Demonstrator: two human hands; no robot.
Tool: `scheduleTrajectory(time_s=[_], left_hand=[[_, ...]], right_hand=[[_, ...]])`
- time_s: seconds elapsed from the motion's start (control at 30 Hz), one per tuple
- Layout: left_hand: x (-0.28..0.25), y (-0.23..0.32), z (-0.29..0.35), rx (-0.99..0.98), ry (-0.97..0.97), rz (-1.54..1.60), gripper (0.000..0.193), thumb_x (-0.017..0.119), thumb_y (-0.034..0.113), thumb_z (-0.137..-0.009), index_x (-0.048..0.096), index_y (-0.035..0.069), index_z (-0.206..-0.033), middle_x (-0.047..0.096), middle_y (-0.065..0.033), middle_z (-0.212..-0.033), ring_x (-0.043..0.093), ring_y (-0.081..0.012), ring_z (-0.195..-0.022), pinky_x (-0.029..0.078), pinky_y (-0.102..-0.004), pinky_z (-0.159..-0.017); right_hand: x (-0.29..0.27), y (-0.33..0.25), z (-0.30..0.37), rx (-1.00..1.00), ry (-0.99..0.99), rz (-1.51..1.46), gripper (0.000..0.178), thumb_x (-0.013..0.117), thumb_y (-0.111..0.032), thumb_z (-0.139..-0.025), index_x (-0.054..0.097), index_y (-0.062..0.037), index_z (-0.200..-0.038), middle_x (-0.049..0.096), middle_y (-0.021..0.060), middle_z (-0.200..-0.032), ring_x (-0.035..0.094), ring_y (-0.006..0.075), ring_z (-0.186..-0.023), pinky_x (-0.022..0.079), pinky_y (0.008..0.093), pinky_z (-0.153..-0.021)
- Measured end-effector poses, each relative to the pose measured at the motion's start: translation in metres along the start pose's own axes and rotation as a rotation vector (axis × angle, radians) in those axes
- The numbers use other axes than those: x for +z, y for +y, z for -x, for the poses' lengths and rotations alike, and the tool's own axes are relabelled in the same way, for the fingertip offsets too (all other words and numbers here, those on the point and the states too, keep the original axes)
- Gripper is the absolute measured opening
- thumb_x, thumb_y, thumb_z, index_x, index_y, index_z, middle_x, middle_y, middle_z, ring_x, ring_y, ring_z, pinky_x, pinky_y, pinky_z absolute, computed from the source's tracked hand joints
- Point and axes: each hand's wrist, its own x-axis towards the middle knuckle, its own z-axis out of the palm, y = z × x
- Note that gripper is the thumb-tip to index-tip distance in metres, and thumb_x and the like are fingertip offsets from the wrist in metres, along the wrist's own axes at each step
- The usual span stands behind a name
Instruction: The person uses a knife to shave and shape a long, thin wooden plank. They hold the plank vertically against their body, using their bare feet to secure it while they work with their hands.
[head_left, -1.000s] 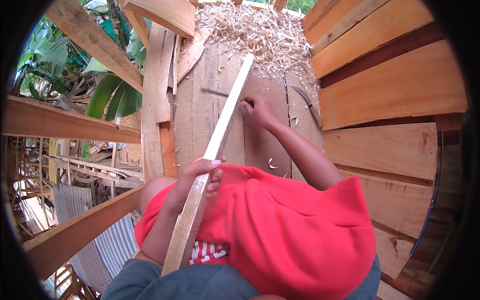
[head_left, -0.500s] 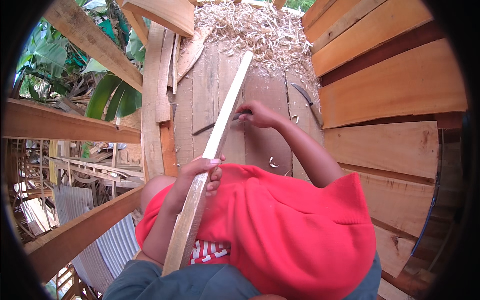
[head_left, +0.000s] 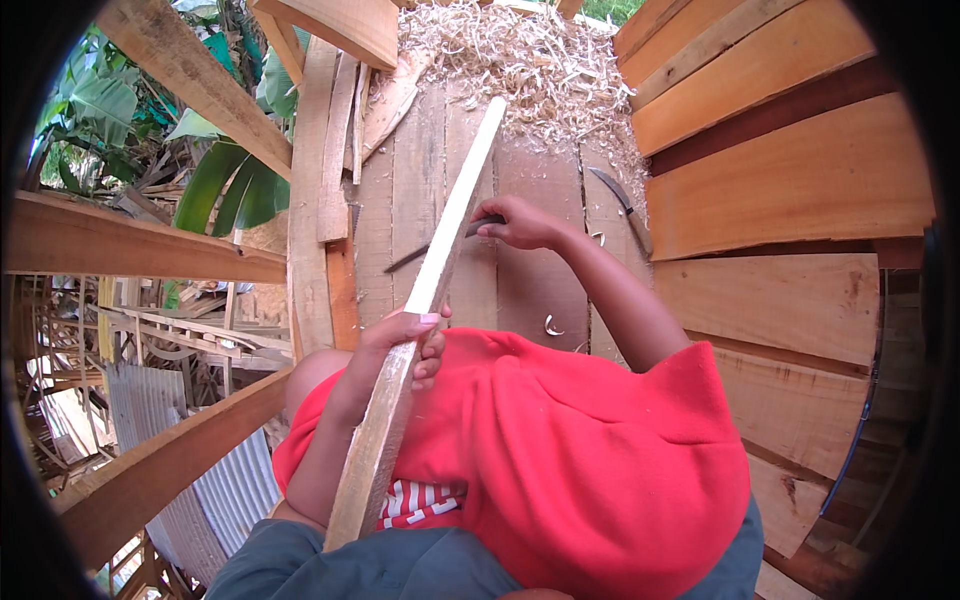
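A long wooden stick [head_left: 457,215] slants away from my lap, pale and freshly shaved on its far part, rough and brown on its near part. My left hand [head_left: 398,352] is closed round its middle. On the stick's right side my right hand [head_left: 517,222] grips the dark handle of a knife. The dark, narrow knife blade [head_left: 408,259] passes behind the stick and shows again to its left, pointing left and toward me. Part of the knife is hidden by the stick, so I cannot tell whether it touches the wood.
Curly wood shavings [head_left: 520,55] are heaped at the far end of the plank floor [head_left: 415,200]. A second, curved knife [head_left: 622,205] lies by the right plank wall [head_left: 770,185]. Loose boards [head_left: 338,150] lie along the left edge, beside open railing beams [head_left: 150,245].
The view has shifted slightly. Both hands keep their grips, and the stick and knife stay in nearly the same place.
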Motion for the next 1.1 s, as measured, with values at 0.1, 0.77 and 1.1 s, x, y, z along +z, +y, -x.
scheduleTrajectory(time_s=[0.1,0.77,1.1], left_hand=[[0.001,-0.001,-0.001,-0.009,-0.006,0.001,0.039,0.061,0.024,-0.094,0.048,0.002,-0.125,0.049,-0.0037,-0.076,0.050,-0.0106,-0.057,0.042,-0.0246,-0.049],[-0.004,-0.001,0.000,0.001,-0.001,0.016,0.041,0.061,0.025,-0.095,0.048,0.003,-0.126,0.049,-0.0038,-0.077,0.049,-0.0105,-0.058,0.042,-0.0252,-0.049],[-0.003,0.001,0.001,-0.005,-0.007,0.019,0.038,0.061,0.024,-0.095,0.049,0.004,-0.125,0.048,-0.0037,-0.077,0.048,-0.0103,-0.058,0.041,-0.0249,-0.050]], right_hand=[[0.014,-0.004,-0.023,0.146,0.462,0.053,0.026,0.068,-0.020,-0.096,0.064,0.0021,-0.109,0.069,0.0183,-0.098,0.063,0.0233,-0.080,0.051,0.0386,-0.077],[-0.008,-0.020,-0.033,0.453,0.555,-0.171,0.023,0.066,-0.016,-0.097,0.058,-0.0008,-0.112,0.063,0.0097,-0.092,0.059,0.0162,-0.074,0.051,0.0355,-0.061],[0.044,-0.030,-0.018,0.294,0.300,-0.255,0.019,0.062,-0.016,-0.100,0.055,-0.0001,-0.108,0.057,0.0065,-0.081,0.055,0.0125,-0.062,0.047,0.0318,-0.049]])
